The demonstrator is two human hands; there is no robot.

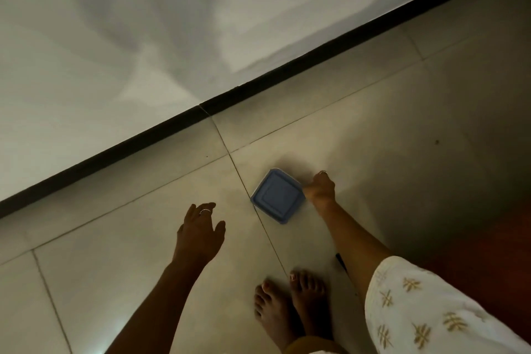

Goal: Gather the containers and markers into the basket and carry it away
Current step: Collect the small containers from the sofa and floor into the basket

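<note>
while right hand (321, 185) grips it, square blue lidded container (277, 195) on tiled floor (129, 253), left hand (198, 234) spread

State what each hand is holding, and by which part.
The right hand grips the blue container at its right edge. The left hand holds nothing, fingers spread above the floor.

Right sleeve (425, 304) white, gold embroidered motifs; ring on left hand (198, 234); bare feet (290, 307), painted toenails.
</note>
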